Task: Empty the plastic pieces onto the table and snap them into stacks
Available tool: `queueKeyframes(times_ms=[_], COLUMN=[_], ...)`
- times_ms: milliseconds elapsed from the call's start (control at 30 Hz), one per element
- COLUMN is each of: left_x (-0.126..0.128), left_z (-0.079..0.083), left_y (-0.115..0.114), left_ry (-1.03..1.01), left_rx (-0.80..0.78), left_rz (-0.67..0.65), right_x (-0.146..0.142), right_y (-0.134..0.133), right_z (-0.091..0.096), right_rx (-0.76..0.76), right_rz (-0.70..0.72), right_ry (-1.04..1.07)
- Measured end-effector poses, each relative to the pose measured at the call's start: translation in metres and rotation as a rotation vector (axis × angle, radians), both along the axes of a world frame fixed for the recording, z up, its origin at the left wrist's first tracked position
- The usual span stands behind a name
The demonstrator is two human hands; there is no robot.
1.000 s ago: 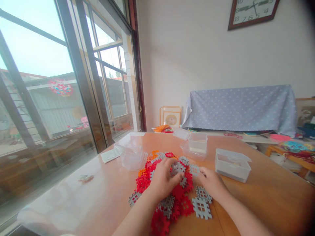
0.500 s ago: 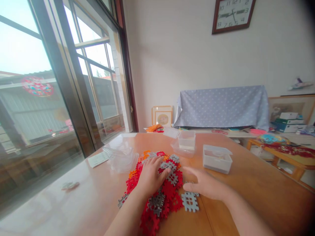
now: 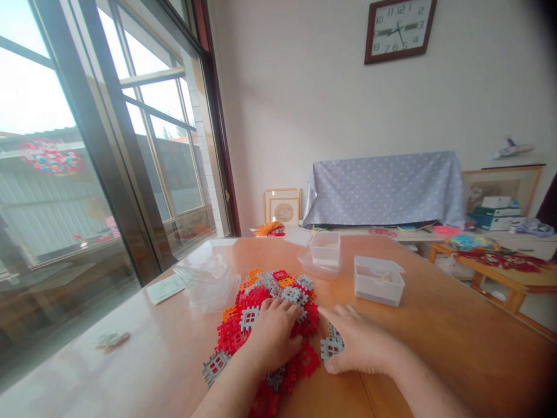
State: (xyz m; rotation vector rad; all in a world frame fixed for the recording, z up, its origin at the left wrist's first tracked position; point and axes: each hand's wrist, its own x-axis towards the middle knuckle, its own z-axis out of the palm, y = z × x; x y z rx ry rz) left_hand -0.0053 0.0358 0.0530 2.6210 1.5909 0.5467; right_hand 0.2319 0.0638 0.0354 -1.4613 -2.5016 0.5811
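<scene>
A heap of red, grey and orange plastic interlocking tiles (image 3: pixel 232 331), square with notched edges, lies on the table. My left hand (image 3: pixel 278 331) rests palm down over the heap's middle, fingers stretched forward and hiding the tiles beneath. Just right of the heap, my right hand (image 3: pixel 359 337) is on the table with its thumb apart from its fingers. Grey interlocking tiles (image 3: pixel 331 346) lie in the gap of that hand, partly covered by it. The right thumb is at the near edge of one grey tile; whether it presses on it I cannot tell.
Clear plastic boxes (image 3: pixel 325 249) stand beyond the heap, and a lidded white box (image 3: pixel 378 287) is at right. Stacked clear containers (image 3: pixel 213 290) and a paper booklet (image 3: pixel 166 289) sit at left. A small item (image 3: pixel 112 341) lies near the left edge of the wooden table (image 3: pixel 435 337).
My left hand has moved nearer over the heap, uncovering tiles at its far side. My right hand has come down around the grey tiles. The view has shifted slightly right.
</scene>
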Motion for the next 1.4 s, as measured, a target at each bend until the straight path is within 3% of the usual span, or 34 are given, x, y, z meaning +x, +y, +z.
queueKeyframes(times_ms=[333, 467, 633, 800, 967, 1067, 1200, 1400], left_x=[-0.009, -0.016, -0.02, -0.024, -0.024, -0.023, -0.023, -0.024], left_z=[0.001, -0.004, -0.012, -0.021, -0.02, -0.017, -0.017, -0.026], left_y=[0.006, 0.012, 0.02, 0.029, 0.031, 0.03, 0.03, 0.033], left_ry=[-0.141, -0.185, -0.348, -0.57, -0.683, -0.697, -0.728, -0.711], left_rx=[0.007, 0.05, 0.087, 0.147, 0.139, 0.117, 0.11, 0.094], left_rz=[0.125, 0.198, 0.178, 0.184, 0.209, 0.239, 0.279, 0.325], right_x=[-0.002, 0.001, 0.007, 0.009, 0.008, 0.008, 0.007, 0.0], right_y=[0.004, 0.013, 0.035, 0.043, 0.031, 0.023, 0.019, 0.02], right_z=[-0.006, -0.014, -0.029, -0.024, -0.022, -0.029, -0.034, -0.034], right_rx=[0.072, 0.051, 0.102, 0.108, -0.156, -0.228, -0.234, -0.088], right_rz=[-0.102, -0.137, -0.166, -0.263, -0.111, -0.085, -0.086, -0.052], right_ry=[0.015, 0.12, 0.242, 0.465, 0.471, 0.415, 0.384, 0.35])
